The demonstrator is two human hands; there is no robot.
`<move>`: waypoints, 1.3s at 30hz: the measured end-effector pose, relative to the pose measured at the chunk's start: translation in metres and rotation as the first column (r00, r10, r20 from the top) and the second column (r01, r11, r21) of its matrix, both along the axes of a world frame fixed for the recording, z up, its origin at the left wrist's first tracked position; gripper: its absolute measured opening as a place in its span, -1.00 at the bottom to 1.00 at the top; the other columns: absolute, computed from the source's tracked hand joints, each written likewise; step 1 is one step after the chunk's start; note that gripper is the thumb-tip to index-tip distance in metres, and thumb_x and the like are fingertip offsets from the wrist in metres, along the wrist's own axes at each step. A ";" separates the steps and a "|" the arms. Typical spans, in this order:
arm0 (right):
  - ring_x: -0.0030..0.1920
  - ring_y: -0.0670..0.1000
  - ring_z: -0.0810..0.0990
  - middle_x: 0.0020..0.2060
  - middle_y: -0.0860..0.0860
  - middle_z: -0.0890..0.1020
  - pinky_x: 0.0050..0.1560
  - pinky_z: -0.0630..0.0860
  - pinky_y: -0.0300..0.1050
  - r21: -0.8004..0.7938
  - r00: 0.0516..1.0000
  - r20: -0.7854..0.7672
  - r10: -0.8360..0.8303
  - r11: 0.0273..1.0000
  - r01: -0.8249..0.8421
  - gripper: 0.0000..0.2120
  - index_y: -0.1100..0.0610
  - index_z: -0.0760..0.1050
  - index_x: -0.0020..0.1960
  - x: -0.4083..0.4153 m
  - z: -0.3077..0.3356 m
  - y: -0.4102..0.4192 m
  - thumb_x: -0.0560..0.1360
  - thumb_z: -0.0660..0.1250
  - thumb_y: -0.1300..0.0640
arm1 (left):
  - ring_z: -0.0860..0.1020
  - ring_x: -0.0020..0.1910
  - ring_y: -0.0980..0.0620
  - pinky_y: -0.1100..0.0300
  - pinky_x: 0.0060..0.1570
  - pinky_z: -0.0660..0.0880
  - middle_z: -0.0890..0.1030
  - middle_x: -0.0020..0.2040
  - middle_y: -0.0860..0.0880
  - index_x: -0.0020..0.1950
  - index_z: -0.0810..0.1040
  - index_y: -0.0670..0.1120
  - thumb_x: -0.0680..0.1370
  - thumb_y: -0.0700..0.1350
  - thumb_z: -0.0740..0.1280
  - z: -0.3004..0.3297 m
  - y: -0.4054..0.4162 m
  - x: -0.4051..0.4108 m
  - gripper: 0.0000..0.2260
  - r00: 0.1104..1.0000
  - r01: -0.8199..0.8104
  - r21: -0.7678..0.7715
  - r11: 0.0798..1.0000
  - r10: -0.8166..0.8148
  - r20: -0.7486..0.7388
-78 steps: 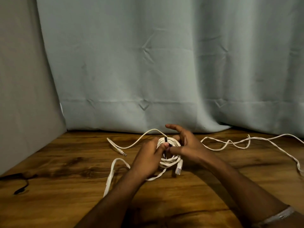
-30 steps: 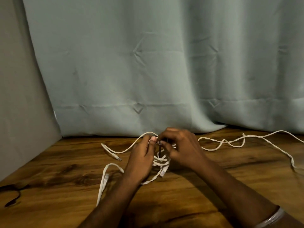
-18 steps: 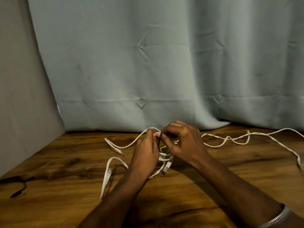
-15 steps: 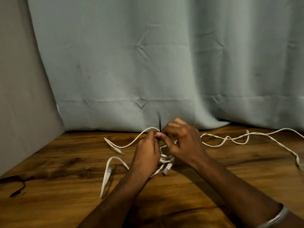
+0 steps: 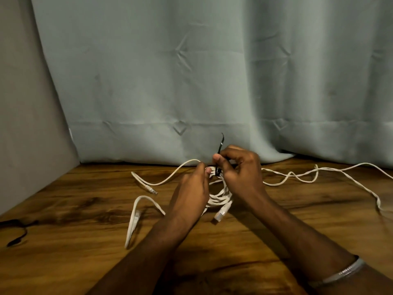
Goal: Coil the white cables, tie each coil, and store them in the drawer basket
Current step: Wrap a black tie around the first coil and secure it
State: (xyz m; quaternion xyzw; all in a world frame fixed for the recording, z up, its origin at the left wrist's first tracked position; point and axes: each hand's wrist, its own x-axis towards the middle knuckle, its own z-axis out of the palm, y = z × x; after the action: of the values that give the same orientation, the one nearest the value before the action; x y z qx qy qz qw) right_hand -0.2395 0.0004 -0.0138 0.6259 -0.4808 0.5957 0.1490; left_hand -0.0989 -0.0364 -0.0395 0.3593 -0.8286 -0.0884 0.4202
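1. Black cord, thin, lies on the wooden floor far to the left of both sets of fingers; not part of the task.
2. White loose cable, flat, loops on the floor just left of the left hand's fingers, one plug end lying free beyond it.
3. Left hand, fingers curled round the left side of the coil, thumb tip pressed near the tie; grip partly hidden.
4. White coil, several turns bunched between the two hands, a plug hanging below the right fingers. Judged light, limp and springy: turns will likely splay if released, so hold across all the strands at the tie point.
5. Black tie, slim strip, wrapped on the coil's top, its tail standing upright above the fingertips. Judged stiff enough to stand, small and easy to drop.
6. Right hand, thumb and forefinger pinching the tie where it meets the coil.
7. White second cable, uncoiled, trails on the floor right of the right fingers.
8. Drawer basket: not in view.
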 end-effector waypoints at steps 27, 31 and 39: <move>-0.27 0.14 0.68 -0.24 0.23 0.71 -0.21 0.64 -0.09 0.257 0.539 0.822 0.182 0.727 -0.637 -0.85 0.35 0.68 -0.07 -0.002 0.010 0.004 0.54 0.45 0.24 | 0.58 -0.10 0.17 0.08 -0.03 0.44 0.68 -0.05 0.15 0.18 0.52 0.10 0.64 0.10 0.28 -0.003 0.005 0.014 -0.83 0.996 0.014 -0.343 0.939 -0.042 -0.073; -0.04 0.24 0.69 0.02 0.34 0.70 0.00 0.68 0.03 0.228 0.442 0.878 0.182 0.653 -0.722 -0.68 0.44 0.63 0.15 -0.004 0.011 0.004 0.52 0.45 0.21 | 0.56 -0.06 0.23 0.12 -0.04 0.41 0.68 -0.01 0.17 0.20 0.55 0.08 0.63 0.06 0.31 0.000 0.012 0.015 -0.82 0.985 0.021 -0.377 0.926 -0.083 -0.150; 0.03 0.27 0.66 0.08 0.36 0.68 0.29 0.54 0.26 0.185 0.399 0.896 0.193 0.656 -0.732 -0.53 0.39 0.65 0.12 -0.001 0.009 0.002 0.34 0.54 0.09 | 0.41 -0.05 0.46 0.25 -0.09 0.37 0.67 -0.03 0.22 0.19 0.57 0.11 0.61 0.02 0.36 0.001 0.017 0.014 -0.84 0.965 0.044 -0.332 0.942 -0.127 -0.231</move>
State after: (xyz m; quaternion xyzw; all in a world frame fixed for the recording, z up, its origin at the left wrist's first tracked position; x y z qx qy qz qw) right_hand -0.2403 0.0020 -0.0048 0.4007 -0.4348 0.6598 -0.4638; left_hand -0.0852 -0.0190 -0.0387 0.2347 -0.7872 -0.0139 0.5700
